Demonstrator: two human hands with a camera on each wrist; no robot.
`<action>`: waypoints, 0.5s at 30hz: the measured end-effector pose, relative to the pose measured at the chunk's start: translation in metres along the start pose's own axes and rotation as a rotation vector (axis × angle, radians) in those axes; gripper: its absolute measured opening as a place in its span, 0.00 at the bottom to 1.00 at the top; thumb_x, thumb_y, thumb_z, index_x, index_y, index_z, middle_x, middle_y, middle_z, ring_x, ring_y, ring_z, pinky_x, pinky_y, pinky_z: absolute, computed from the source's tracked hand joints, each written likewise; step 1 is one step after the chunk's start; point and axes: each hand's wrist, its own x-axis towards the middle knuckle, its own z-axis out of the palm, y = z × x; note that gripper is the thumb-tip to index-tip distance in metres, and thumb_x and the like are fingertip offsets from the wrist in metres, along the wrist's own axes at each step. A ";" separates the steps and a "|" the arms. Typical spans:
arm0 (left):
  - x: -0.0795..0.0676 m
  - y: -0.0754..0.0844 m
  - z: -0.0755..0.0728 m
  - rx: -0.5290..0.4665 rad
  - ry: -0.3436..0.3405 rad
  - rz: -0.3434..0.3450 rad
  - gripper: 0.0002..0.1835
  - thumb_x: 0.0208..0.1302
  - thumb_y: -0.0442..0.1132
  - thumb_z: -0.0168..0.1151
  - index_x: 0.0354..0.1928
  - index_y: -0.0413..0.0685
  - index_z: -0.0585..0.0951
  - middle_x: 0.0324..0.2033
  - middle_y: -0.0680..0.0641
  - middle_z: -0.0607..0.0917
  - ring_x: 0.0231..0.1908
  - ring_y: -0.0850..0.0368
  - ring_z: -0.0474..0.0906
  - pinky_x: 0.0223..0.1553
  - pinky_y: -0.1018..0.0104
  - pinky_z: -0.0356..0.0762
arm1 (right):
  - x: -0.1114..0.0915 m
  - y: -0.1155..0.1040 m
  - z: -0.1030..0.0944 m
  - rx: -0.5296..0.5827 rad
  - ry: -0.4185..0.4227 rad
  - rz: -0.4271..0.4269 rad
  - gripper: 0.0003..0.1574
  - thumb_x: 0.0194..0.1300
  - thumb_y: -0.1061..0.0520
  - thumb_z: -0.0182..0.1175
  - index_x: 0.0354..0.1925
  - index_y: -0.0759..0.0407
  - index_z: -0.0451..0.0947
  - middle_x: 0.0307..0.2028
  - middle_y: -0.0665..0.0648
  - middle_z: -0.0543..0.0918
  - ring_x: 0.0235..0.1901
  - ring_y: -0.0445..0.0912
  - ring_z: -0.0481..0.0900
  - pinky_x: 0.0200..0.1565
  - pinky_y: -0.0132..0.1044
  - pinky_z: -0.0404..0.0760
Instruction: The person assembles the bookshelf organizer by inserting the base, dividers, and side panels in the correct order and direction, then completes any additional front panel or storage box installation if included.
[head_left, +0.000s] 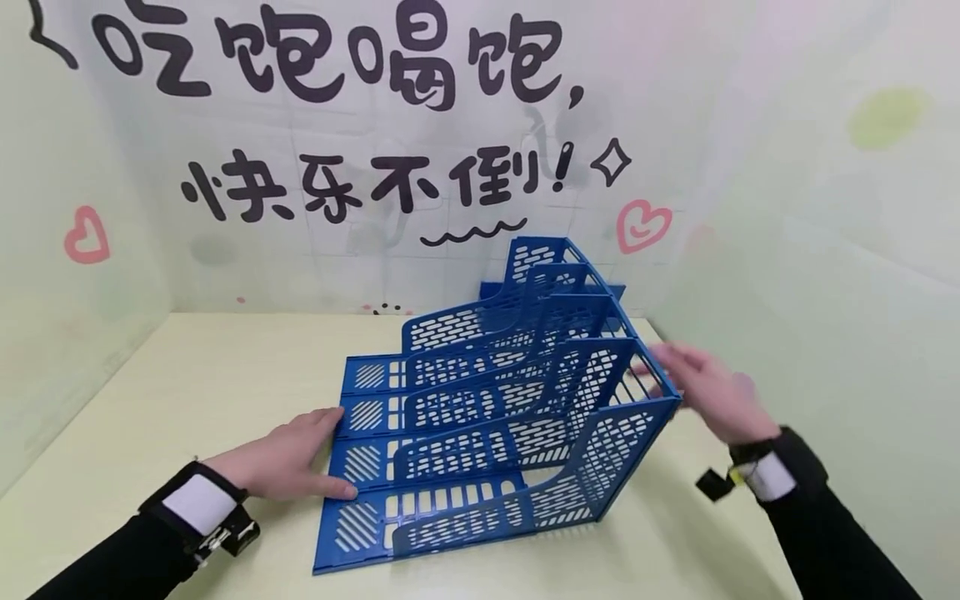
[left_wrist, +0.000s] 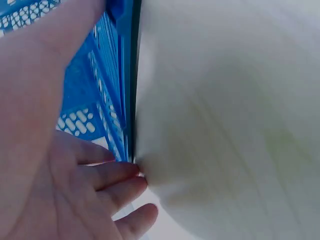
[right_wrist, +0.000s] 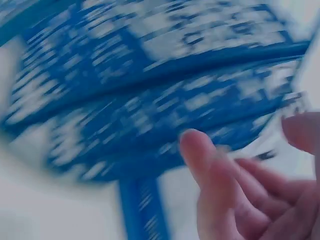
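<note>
A blue plastic file rack (head_left: pixel 551 392) with several upright perforated dividers stands on the table. Its low end faces left, its tall end right. My left hand (head_left: pixel 288 457) touches the low edge of the base, thumb and fingers spread along it. In the left wrist view, fingertips of that hand (left_wrist: pixel 107 187) rest at the edge of the rack (left_wrist: pixel 75 95). Beyond the tall end, my right hand (head_left: pixel 720 392) is blurred, its fingers partly hidden by the rack. The right wrist view shows the hand (right_wrist: pixel 245 200) with loosely bent fingers beside the blurred rack (right_wrist: pixel 130 85), gripping nothing visible.
The pale table (head_left: pixel 217 375) extends left of the rack. A white printed backdrop (head_left: pixel 360 267) rises close behind, with side panels (head_left: pixel 825 333) to the left and right. A blue piece (head_left: pixel 617 291) sticks out behind the rack's far top corner.
</note>
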 end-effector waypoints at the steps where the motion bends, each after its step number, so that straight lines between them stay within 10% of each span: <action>1: 0.000 -0.001 0.000 0.008 0.020 -0.014 0.69 0.59 0.72 0.78 0.80 0.23 0.61 0.77 0.18 0.64 0.76 0.17 0.64 0.72 0.22 0.69 | 0.008 -0.014 -0.004 0.047 0.015 0.020 0.38 0.91 0.41 0.45 0.78 0.70 0.68 0.54 0.57 0.92 0.37 0.42 0.91 0.38 0.37 0.90; 7: 0.001 -0.005 0.006 -0.011 0.058 -0.068 0.60 0.64 0.71 0.74 0.76 0.24 0.70 0.73 0.19 0.71 0.71 0.21 0.71 0.68 0.26 0.77 | 0.055 -0.070 -0.007 -0.062 -0.016 0.098 0.48 0.83 0.24 0.49 0.74 0.61 0.74 0.45 0.52 0.89 0.36 0.45 0.84 0.35 0.36 0.82; 15: -0.002 -0.016 0.000 -0.097 0.179 -0.006 0.46 0.76 0.68 0.64 0.73 0.31 0.76 0.70 0.25 0.78 0.71 0.22 0.74 0.67 0.25 0.76 | 0.061 -0.072 0.000 -0.116 0.002 0.095 0.28 0.86 0.42 0.52 0.33 0.59 0.78 0.30 0.50 0.81 0.30 0.43 0.77 0.46 0.37 0.84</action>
